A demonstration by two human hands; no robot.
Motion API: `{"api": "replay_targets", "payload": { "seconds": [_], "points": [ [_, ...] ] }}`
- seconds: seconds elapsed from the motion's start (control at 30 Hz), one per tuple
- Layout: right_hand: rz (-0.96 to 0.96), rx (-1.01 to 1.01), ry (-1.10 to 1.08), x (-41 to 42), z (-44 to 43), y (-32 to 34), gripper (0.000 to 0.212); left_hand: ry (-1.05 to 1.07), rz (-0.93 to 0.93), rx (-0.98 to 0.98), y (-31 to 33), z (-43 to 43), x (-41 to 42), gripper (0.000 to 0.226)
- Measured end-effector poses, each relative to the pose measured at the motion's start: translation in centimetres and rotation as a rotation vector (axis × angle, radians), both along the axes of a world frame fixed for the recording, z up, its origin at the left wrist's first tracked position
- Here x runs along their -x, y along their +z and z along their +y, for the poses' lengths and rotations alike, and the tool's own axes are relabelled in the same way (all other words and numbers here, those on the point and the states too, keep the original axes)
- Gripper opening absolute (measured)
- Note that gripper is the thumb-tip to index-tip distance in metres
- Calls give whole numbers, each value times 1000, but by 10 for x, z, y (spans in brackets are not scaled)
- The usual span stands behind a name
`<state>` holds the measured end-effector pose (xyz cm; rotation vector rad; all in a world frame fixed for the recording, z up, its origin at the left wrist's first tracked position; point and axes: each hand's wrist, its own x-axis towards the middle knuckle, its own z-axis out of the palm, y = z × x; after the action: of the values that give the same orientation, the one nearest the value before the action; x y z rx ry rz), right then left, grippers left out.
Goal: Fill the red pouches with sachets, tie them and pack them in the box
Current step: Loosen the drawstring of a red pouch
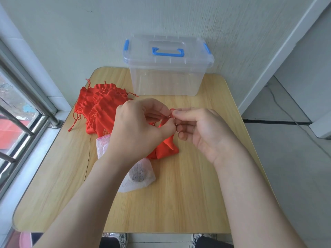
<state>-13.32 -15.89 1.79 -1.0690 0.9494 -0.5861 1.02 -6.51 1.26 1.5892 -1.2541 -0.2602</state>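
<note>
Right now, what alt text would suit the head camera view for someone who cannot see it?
The left hand and the right hand pinch the drawstring of a red pouch over a wooden table. More red pouches lie piled at the left, white sachets lie under the left wrist, and a closed clear box with blue latches stands at the back.

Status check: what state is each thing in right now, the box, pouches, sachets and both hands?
Box: lid on, no pouches visible inside.
Pouch in hands: bulging, on the table, neck gathered.
Spare pouches: heaped flat, outside the box.
Sachets: loose on the table, not in a pouch.
Left hand: pinches the cord.
Right hand: pinches the cord.
</note>
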Motion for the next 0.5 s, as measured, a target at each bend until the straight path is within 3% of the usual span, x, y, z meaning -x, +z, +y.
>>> {"api": "replay_targets", "payload": {
  "seconds": [0.33,0.5],
  "points": [
    [163,163,-14,2,-1,-1,5,16,-238,-14,-9,-3,-5,9],
    [228,237,8,4,1,0,4,-39,-255,-140,-10,-3,-2,18]
  ]
}}
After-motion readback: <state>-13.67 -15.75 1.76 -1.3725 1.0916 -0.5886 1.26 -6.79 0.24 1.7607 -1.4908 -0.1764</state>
